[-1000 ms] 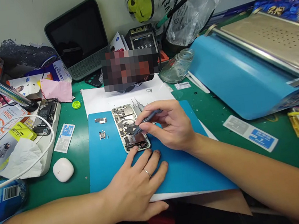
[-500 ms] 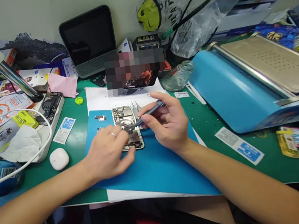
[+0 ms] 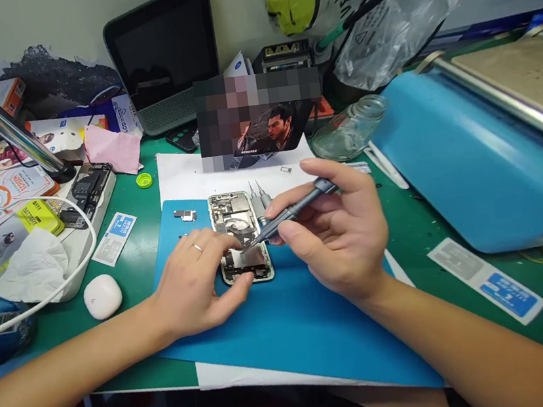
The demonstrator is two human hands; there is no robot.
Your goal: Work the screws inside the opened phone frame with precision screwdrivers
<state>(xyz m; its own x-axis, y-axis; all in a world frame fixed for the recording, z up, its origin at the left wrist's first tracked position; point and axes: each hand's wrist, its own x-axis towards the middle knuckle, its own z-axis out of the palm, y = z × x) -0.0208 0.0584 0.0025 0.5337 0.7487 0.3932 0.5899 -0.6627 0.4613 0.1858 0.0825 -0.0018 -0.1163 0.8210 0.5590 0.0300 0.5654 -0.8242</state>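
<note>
An opened phone (image 3: 239,204) lies on a blue mat (image 3: 278,335), its inner parts exposed. My left hand (image 3: 201,271), with a ring on one finger, rests over the phone's left side. Its index finger reaches onto the inner parts, and the thumb lies apart from it over the lower end; the other fingertips are hidden. In my right hand (image 3: 344,227) a dark grey screwdriver (image 3: 297,210) is held like a pen, slanting down left. Its thin tip is over the middle of the phone, close to my left index finger; contact is unclear. Two grey pointed tools (image 3: 260,198) lie just right of the phone.
Small phone parts (image 3: 185,215) lie left of the phone. A white earbud case (image 3: 103,297) and a sticker card (image 3: 115,239) are farther left. Behind stand a glass jar (image 3: 349,131) and a dark screen device (image 3: 161,52). At right sits a blue machine (image 3: 484,157).
The view has shifted, moving things at right outward. My right hand and the screwdriver have drawn slightly away from my left hand, whose index finger is now straighter, uncovering more of the phone's middle.
</note>
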